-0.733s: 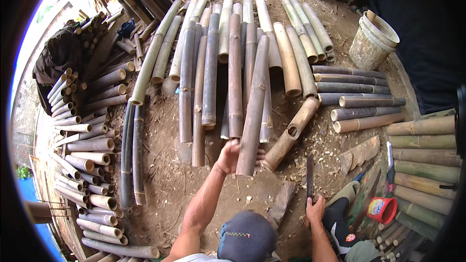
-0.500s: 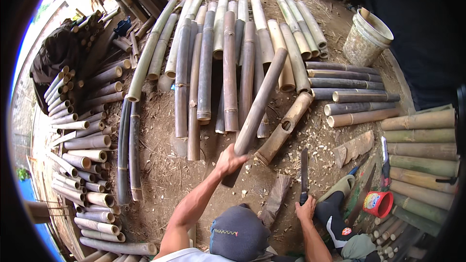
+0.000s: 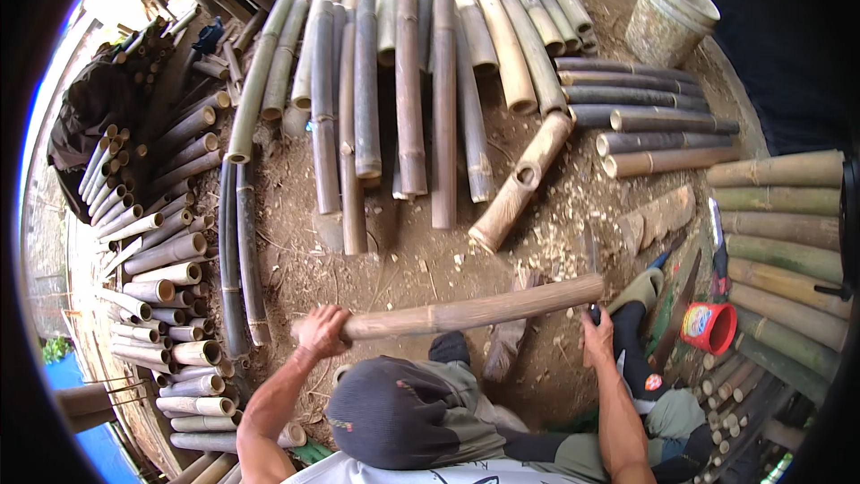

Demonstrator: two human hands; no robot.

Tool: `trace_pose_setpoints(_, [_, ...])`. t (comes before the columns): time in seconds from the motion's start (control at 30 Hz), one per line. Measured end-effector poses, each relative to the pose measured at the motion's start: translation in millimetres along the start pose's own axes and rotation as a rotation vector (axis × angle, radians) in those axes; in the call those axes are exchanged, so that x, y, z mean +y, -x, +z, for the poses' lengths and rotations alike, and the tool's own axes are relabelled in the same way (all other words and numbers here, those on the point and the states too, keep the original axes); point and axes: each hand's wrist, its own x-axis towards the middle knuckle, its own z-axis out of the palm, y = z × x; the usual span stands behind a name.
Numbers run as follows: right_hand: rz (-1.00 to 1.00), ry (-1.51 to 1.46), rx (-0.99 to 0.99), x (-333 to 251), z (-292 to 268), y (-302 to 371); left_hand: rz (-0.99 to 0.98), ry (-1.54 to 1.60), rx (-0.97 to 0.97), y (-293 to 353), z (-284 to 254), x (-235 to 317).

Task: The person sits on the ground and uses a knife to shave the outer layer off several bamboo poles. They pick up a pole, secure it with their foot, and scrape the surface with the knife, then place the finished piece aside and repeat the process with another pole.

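Note:
My left hand (image 3: 324,332) is closed around the left end of a brown bamboo pole (image 3: 475,309). The pole lies almost level across the front, its far end reaching my right side. My right hand (image 3: 597,338) grips the dark handle of a machete (image 3: 589,249), whose blade points away from me and passes partly behind the pole's right end. Beneath the pole, a rough wooden block (image 3: 509,341) rests on the ground. Farther off, a bamboo piece with a hole cut in its side (image 3: 502,206) lies slanted among pale chips.
Bamboo poles (image 3: 410,90) lie in rows ahead, with stacks at left (image 3: 170,251) and right (image 3: 779,206). A dirty white bucket (image 3: 670,18) stands at the back right. Nearer are a red tub (image 3: 709,328), a saw (image 3: 678,314) and a notched wood slab (image 3: 658,218).
My left hand has swung the bamboo pole from a steep slant pointing away to nearly level, moving left. My right hand, with the machete, has shifted slightly right and away. The view has tilted.

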Motion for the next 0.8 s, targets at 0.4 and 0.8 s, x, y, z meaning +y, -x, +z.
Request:
trace_pose_setpoints(0.4, [-0.188, 0.354, -0.126, -49.9, -23.4, 50.5, 0.182, -0.107, -0.246, -121.3, -17.1, 58.8])
trace_pose_setpoints(0.8, [-0.354, 0.503, -0.274, -78.2, -14.7, 105.4, 0.468, -0.098, -0.177, -152.7, -18.6, 115.9])
